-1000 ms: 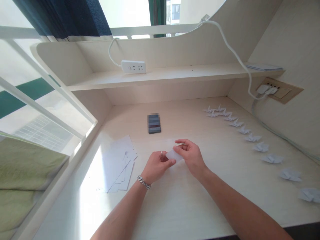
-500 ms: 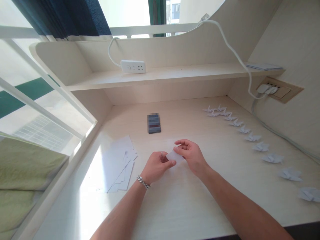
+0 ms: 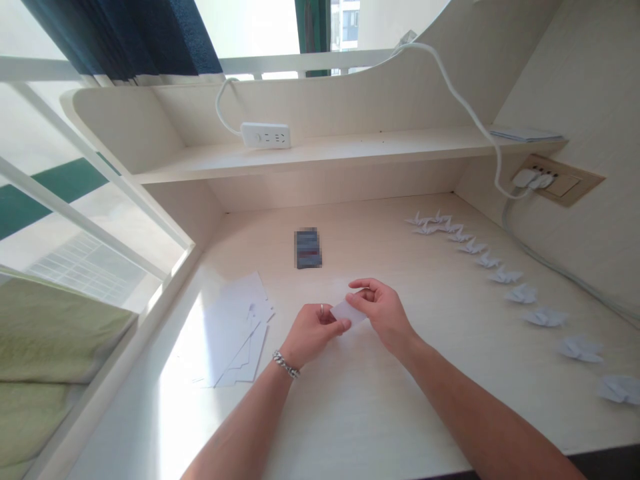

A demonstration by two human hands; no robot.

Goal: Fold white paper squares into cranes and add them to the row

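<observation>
A small folded piece of white paper is held between both hands above the middle of the desk. My left hand, with a ring and a chain bracelet, pinches its left lower edge with the thumb on top. My right hand grips the upper right side between thumb and bent fingers. Parts of the paper are hidden by the fingers. On the right of the desk runs a curved row of several white paper cranes. Loose white paper sheets lie to the left of my left hand.
Behind the hands lies a dark, pixelated flat object. A white power strip rests on the shelf. Plugs and a cable sit in the wall socket at right. Strong sunlight falls on the desk's left side.
The paper between my fingers looks slightly flatter and tilted a little differently. Both hands stay in nearly the same place.
</observation>
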